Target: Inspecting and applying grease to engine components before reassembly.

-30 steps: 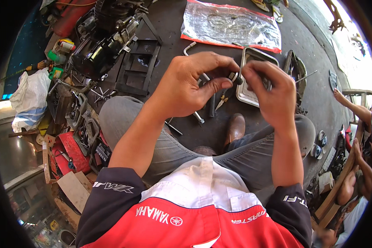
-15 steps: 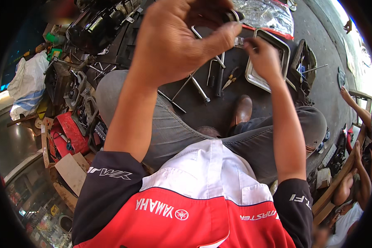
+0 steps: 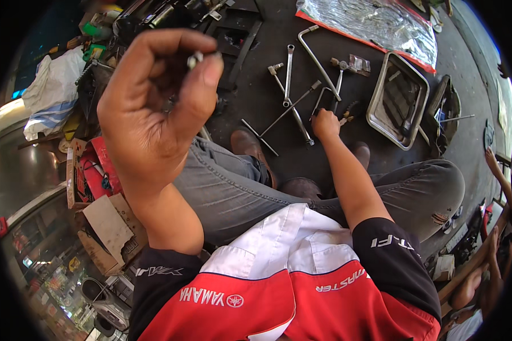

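Note:
My left hand (image 3: 159, 108) is raised on the left, closest to the camera. Its thumb and bent forefinger pinch a small shiny metal part (image 3: 194, 59), mostly hidden by the fingers. Farther down, my right hand (image 3: 326, 125) reaches to the dark floor among the hand tools, fingers curled. It covers the lower ends of a ratchet (image 3: 341, 74) and a thin bent rod (image 3: 321, 98), so what it grips cannot be made out. Left of it lie a ring spanner (image 3: 288, 74), a T-handle wrench (image 3: 293, 108) and a long bent wrench (image 3: 316, 57).
A metal tray (image 3: 370, 116) holding dark parts stands right of the tools, beside a dark open container (image 3: 448, 113). Clear plastic with a red edge (image 3: 375, 25) lies beyond. Boxes (image 3: 105, 227) and a white sack (image 3: 54, 94) crowd the left. Another person's legs (image 3: 478, 256) show at right.
My left hand has moved left and lower with the small part. The right hand has come from beside the tray down to the tools. The whole view has shifted, showing more floor.

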The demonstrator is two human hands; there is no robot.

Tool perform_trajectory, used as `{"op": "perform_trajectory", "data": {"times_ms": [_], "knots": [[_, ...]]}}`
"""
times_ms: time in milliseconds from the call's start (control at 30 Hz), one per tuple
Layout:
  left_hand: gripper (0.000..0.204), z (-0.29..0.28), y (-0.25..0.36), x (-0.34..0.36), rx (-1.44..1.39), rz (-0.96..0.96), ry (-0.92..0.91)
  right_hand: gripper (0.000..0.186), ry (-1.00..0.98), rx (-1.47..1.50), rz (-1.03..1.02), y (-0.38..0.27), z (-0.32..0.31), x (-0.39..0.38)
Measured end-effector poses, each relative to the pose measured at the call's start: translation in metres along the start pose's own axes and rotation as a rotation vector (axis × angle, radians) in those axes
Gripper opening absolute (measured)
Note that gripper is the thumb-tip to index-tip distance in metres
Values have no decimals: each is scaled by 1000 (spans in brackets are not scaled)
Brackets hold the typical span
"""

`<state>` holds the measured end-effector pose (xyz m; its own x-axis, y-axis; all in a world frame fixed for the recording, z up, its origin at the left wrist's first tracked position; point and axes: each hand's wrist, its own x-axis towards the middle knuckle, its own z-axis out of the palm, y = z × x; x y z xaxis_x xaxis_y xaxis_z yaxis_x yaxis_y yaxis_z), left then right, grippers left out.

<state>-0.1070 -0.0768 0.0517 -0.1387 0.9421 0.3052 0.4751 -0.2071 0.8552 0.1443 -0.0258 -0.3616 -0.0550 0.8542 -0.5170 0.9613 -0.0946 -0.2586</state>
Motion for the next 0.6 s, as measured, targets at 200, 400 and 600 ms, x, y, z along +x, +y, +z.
{"op": "perform_trajectory", "data": {"times_ms": [200, 400, 600], "knots": [[29, -46, -17, -28, 55, -56, 176, 44, 99, 173, -30, 8, 7, 16], [24, -139, -59, -60, 111, -221, 387, 66, -218, 944, 58, 23, -20, 43], [28, -229, -142, -119, 347, -328, 690, 66, -29, 399, -254, 11, -68, 38]]}}
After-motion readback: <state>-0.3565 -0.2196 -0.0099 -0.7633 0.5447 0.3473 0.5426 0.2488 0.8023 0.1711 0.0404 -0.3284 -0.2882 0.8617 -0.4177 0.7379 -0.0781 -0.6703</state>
